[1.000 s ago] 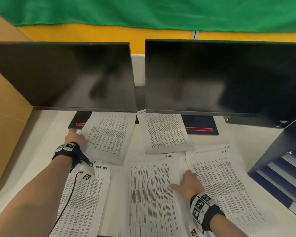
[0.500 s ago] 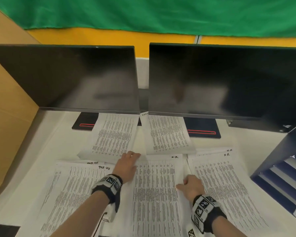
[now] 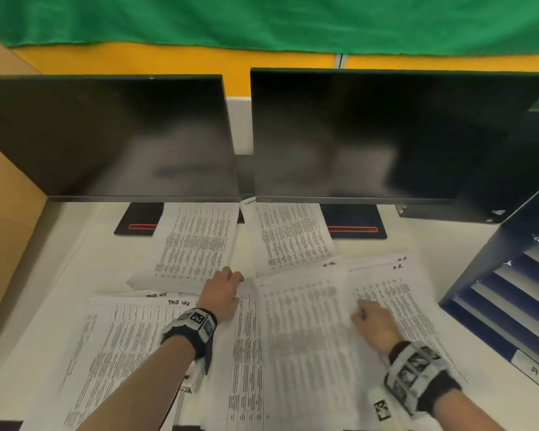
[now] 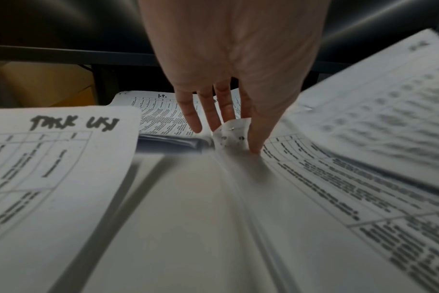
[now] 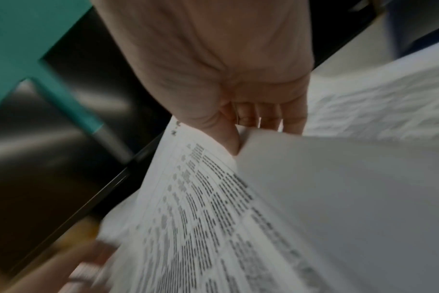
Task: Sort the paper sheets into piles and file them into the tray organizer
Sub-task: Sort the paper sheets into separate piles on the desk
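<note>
Several piles of printed paper sheets lie on the white desk. My left hand (image 3: 231, 276) (image 4: 228, 136) presses with straight fingers on the top left corner of the middle pile (image 3: 246, 353), where a paper corner (image 4: 232, 132) curls up against them. My right hand (image 3: 360, 309) (image 5: 238, 136) pinches the right edge of the top sheet (image 3: 302, 321) (image 5: 196, 198), which is lifted and blurred. The "Task list" pile (image 3: 115, 346) (image 4: 50, 158) lies to the left and the "N.R." pile (image 3: 395, 306) to the right. The dark blue tray organizer (image 3: 511, 275) stands at the right edge.
Two dark monitors (image 3: 112, 135) (image 3: 371, 135) hang over the back of the desk, with two more piles (image 3: 196, 244) (image 3: 290, 237) under them on their stands. A cardboard box (image 3: 3, 228) borders the left side.
My left hand came from the far left pile to the middle pile's top corner. My right hand went from lying flat to pinching the top sheet, which now lifts off the pile.
</note>
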### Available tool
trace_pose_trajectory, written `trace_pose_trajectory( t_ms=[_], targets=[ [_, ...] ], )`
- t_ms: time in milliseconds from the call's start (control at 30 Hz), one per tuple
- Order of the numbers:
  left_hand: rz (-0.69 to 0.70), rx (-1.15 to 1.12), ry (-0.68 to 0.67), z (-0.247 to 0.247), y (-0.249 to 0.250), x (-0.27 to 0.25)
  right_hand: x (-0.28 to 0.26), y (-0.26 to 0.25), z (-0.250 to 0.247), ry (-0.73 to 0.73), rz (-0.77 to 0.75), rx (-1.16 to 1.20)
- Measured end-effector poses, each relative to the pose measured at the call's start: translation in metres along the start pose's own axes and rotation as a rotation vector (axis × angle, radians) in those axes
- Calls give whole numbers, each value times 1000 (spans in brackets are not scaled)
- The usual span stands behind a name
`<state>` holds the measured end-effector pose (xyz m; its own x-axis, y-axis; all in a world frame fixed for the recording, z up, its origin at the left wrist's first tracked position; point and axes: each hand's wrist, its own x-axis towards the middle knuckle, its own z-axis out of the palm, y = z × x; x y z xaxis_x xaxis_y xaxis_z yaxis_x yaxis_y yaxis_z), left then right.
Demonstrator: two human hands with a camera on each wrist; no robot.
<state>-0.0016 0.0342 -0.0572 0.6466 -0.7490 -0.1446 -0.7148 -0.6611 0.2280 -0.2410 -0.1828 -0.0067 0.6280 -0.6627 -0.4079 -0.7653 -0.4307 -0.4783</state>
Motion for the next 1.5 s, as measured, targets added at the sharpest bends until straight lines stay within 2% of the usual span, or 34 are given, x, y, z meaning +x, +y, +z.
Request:
trace_pose_trajectory(
  t_ms=[67, 167, 333, 433, 567, 633, 700, 867, 1000, 1067, 1133, 1200, 1266, 1366, 1433, 1500],
  targets=[
    [-17, -6, -12, -1, -1, 0, 5, 20, -27, -21, 87, -3],
    [-18, -22, 4, -5, -2, 1, 21, 60, -60, -30, 264, -140],
    [-54, -128, 20, -12, -3, 2, 38, 101, -92, 66, 402, -250],
    [-84, -152, -33, -16, -2, 1, 34, 99, -88, 121, 493, -305],
    [-94, -213, -66, -21, -1, 0, 25, 74, -52, 262, 607, -314],
    [-88, -246, -53, -23, -1, 0, 17, 58, -36, 315, 558, -363],
    [-69, -252, -43, -27, 2, -1, 12, 46, -22, 334, 426, -427],
    [19, -136, -2, -31, 6, -8, 4, 9, 11, 243, -23, -355],
    [119, 21, 34, -33, 7, -16, 1, -14, 28, 217, -245, -289],
    [158, 67, 91, -37, 6, -21, 2, -20, 34, 156, -327, -209],
    [226, 87, 208, -38, 3, -26, 4, -26, 37, 73, -345, -130],
    [265, 71, 369, -40, 5, -30, 7, -30, 41, 50, -314, -62],
    [186, -223, 402, -46, 13, -36, 12, -33, 45, 47, -268, 6],
    [-130, -750, 217, -41, 19, -48, 18, -36, 51, 11, -177, 83],
    [-239, -871, 56, -35, 14, -54, 21, -37, 54, -1, -112, 115],
    [-266, -869, -57, -31, 9, -57, 23, -37, 56, -2, -52, 152]
  ],
)
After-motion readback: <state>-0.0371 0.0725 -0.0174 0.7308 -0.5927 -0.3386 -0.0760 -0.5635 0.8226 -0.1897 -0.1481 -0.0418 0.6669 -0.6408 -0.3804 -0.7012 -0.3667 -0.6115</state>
